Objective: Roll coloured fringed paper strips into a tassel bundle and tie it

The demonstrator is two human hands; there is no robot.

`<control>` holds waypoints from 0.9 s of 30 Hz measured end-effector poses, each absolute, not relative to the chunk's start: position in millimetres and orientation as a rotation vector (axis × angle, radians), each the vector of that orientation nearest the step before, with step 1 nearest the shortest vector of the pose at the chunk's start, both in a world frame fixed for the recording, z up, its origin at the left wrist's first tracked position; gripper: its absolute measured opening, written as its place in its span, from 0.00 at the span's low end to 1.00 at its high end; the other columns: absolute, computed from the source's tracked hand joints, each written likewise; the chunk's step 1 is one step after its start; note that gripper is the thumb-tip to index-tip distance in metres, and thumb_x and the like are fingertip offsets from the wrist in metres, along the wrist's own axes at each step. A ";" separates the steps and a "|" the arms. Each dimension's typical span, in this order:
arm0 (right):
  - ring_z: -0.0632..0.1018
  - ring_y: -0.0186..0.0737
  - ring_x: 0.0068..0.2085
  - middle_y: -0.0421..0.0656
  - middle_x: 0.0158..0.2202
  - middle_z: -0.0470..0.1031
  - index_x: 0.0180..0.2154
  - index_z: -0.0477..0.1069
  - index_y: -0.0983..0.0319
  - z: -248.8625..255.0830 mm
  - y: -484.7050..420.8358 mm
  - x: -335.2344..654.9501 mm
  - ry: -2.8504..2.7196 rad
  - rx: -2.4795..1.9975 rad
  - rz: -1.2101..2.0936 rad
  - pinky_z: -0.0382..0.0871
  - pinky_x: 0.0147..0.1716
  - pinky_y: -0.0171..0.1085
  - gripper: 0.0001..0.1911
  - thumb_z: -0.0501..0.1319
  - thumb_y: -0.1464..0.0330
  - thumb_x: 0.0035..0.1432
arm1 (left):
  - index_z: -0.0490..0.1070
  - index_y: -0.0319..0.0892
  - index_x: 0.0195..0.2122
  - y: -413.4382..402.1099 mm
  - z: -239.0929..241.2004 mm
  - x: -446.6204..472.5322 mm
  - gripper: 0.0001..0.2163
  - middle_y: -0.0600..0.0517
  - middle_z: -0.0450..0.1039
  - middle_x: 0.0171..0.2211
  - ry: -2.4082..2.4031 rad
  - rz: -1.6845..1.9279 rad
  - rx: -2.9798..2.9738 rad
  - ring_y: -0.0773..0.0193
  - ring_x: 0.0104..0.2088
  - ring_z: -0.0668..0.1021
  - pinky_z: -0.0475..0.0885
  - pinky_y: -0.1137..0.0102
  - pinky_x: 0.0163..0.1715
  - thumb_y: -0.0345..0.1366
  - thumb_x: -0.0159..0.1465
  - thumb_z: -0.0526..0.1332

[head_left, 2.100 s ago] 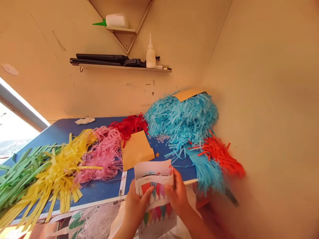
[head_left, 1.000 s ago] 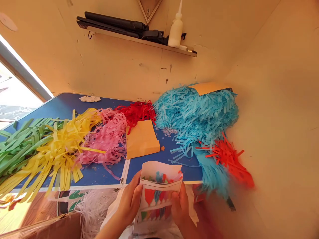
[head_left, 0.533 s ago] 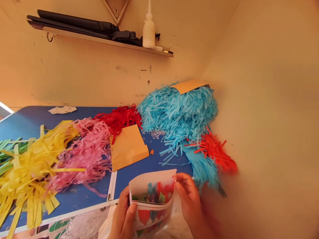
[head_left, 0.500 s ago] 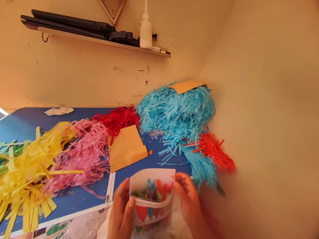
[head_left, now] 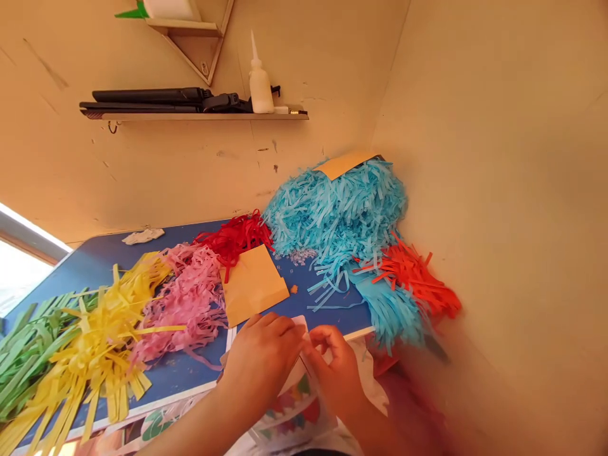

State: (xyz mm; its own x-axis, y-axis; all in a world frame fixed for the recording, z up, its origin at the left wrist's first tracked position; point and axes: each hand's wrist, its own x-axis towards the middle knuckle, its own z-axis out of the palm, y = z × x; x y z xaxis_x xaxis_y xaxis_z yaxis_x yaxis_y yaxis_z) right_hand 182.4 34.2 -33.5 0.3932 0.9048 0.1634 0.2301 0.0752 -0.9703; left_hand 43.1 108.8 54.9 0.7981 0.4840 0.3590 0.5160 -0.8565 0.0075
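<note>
A clear resealable plastic bag (head_left: pixel 298 415) with red, blue and green pieces in it is held low in front of me, at the table's near edge. My left hand (head_left: pixel 263 354) reaches across the bag's upper part, back of the hand up, its fingers bent at the top right corner. My right hand (head_left: pixel 332 367) pinches that same corner between thumb and curled fingers. Both hands' fingertips nearly meet there. The left hand hides much of the bag's opening, so whether it is sealed cannot be seen.
On the blue table (head_left: pixel 190 377) lie fringed paper strips: green (head_left: pixel 33 354), yellow (head_left: pixel 109 335), pink (head_left: pixel 190 297), red (head_left: pixel 237 234), blue (head_left: pixel 337 209) and orange-red (head_left: pixel 413 275). A yellow-orange card (head_left: pixel 254 285) lies in the middle. A wall shelf (head_left: pixel 204 117) bears a hair straightener (head_left: pixel 147 101) and a bottle (head_left: pixel 261 88).
My left hand has moved from the bag's left side over to its top right corner, covering the opening. The right hand stays at that corner. The view has shifted left and tilted up.
</note>
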 end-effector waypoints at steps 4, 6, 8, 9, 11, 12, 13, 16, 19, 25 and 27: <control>0.77 0.39 0.38 0.40 0.37 0.78 0.42 0.71 0.58 -29.3 32.2 178.0 -1.190 -1.422 0.657 0.67 0.37 0.35 0.07 0.60 0.63 0.64 | 0.77 0.42 0.36 106.5 62.5 44.3 0.06 0.49 0.81 0.31 -0.896 -0.213 -2.919 0.55 0.31 0.81 0.71 0.64 0.30 0.29 0.64 0.60; 0.77 0.41 0.40 0.40 0.39 0.78 0.43 0.71 0.58 -26.3 31.9 176.1 -1.235 -1.425 0.611 0.67 0.39 0.36 0.07 0.59 0.64 0.64 | 0.77 0.41 0.34 104.4 72.3 46.8 0.07 0.48 0.80 0.30 -0.988 0.024 -2.922 0.53 0.31 0.82 0.70 0.65 0.28 0.27 0.63 0.59; 0.77 0.42 0.41 0.40 0.39 0.78 0.42 0.71 0.58 -23.2 32.0 174.3 -1.275 -1.426 0.556 0.66 0.40 0.38 0.07 0.58 0.64 0.64 | 0.76 0.40 0.32 103.6 82.3 49.5 0.07 0.46 0.80 0.29 -1.076 0.205 -2.908 0.52 0.31 0.82 0.68 0.66 0.26 0.27 0.62 0.58; 0.77 0.42 0.41 0.40 0.39 0.78 0.42 0.70 0.58 -21.6 32.0 173.6 -1.296 -1.419 0.528 0.66 0.40 0.38 0.07 0.58 0.64 0.64 | 0.76 0.40 0.31 103.9 86.2 50.6 0.08 0.45 0.80 0.29 -1.112 0.262 -2.897 0.51 0.30 0.82 0.66 0.67 0.25 0.28 0.62 0.57; 0.77 0.42 0.39 0.40 0.38 0.78 0.42 0.70 0.57 -18.7 32.0 172.9 -1.335 -1.398 0.466 0.65 0.40 0.39 0.06 0.57 0.65 0.65 | 0.76 0.39 0.30 105.9 90.5 51.3 0.09 0.44 0.79 0.28 -1.173 0.314 -2.895 0.52 0.30 0.81 0.62 0.68 0.24 0.30 0.64 0.56; 0.77 0.42 0.38 0.39 0.38 0.78 0.41 0.69 0.57 -17.5 31.8 172.9 -1.350 -1.387 0.439 0.64 0.39 0.39 0.05 0.56 0.66 0.65 | 0.76 0.40 0.30 107.3 91.0 50.8 0.11 0.44 0.80 0.28 -1.212 0.317 -2.906 0.53 0.29 0.81 0.60 0.68 0.24 0.32 0.65 0.55; 0.77 0.42 0.38 0.39 0.37 0.78 0.41 0.69 0.57 -16.5 31.6 173.2 -1.363 -1.376 0.420 0.64 0.39 0.39 0.05 0.55 0.66 0.66 | 0.76 0.41 0.29 108.9 90.7 49.8 0.12 0.45 0.80 0.28 -1.260 0.310 -2.924 0.54 0.29 0.81 0.59 0.69 0.24 0.33 0.66 0.55; 0.76 0.43 0.39 0.40 0.39 0.78 0.44 0.68 0.57 -14.9 31.2 175.2 -1.440 -1.316 0.410 0.62 0.39 0.40 0.07 0.55 0.65 0.66 | 0.75 0.44 0.27 113.3 88.0 45.4 0.14 0.51 0.79 0.26 -1.391 0.265 -2.993 0.60 0.28 0.79 0.57 0.70 0.24 0.36 0.66 0.54; 0.76 0.44 0.43 0.42 0.44 0.77 0.49 0.66 0.57 -14.6 32.2 178.2 -1.543 -1.235 0.406 0.60 0.41 0.42 0.12 0.56 0.63 0.66 | 0.74 0.44 0.25 114.7 85.2 41.4 0.13 0.53 0.78 0.24 -1.450 0.238 -2.975 0.62 0.26 0.77 0.55 0.70 0.25 0.36 0.64 0.55; 0.76 0.43 0.41 0.41 0.41 0.76 0.44 0.66 0.58 -11.9 34.2 186.1 -1.561 -1.165 0.378 0.60 0.42 0.42 0.08 0.58 0.66 0.62 | 0.77 0.44 0.36 109.9 75.4 35.4 0.13 0.50 0.81 0.34 -1.435 0.215 -2.888 0.57 0.33 0.80 0.61 0.69 0.28 0.39 0.69 0.53; 0.75 0.43 0.40 0.40 0.39 0.76 0.43 0.66 0.57 -11.1 33.8 188.0 -1.547 -1.158 0.387 0.61 0.41 0.42 0.07 0.59 0.66 0.62 | 0.77 0.44 0.37 108.2 72.2 33.6 0.14 0.49 0.81 0.34 -1.365 0.241 -2.904 0.57 0.33 0.81 0.63 0.69 0.28 0.39 0.70 0.52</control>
